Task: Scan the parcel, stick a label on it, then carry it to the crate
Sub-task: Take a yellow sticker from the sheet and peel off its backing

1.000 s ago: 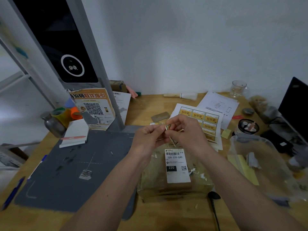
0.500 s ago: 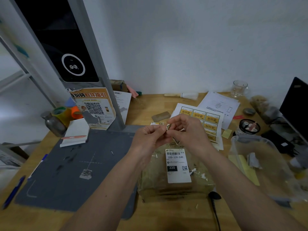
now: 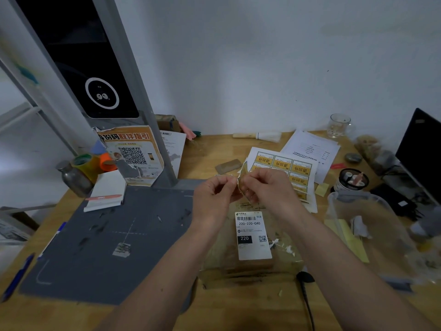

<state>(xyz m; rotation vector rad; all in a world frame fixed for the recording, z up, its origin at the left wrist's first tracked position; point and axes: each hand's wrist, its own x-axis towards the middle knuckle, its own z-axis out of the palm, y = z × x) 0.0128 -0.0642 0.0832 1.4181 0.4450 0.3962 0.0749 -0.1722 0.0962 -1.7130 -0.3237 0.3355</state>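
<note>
Table (image 3: 214, 149): wood, smooth, light finish. Mat (image 3: 107, 247): matt grey, scuffed. Parcel (image 3: 241, 266): brown, wrapped in glossy clear film, apparently plastic; its shipping label (image 3: 253, 235) is matt white paper. Sticker sheet (image 3: 286, 166): paper. Bottle (image 3: 75, 177): dull metal. Cup (image 3: 338, 125): clear glass.

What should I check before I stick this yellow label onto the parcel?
1. Label held: ok, pinched between left hand and right hand.
2. Backing fully peeled off: cannot tell, fingers cover it.
3. Parcel within reach: ok, flat on the table just below the hands.
4. Bare spot for the label: ok, brown surface shows around the white shipping label.
5. Barcode stays uncovered: ok so far, nothing lies on it.
</note>
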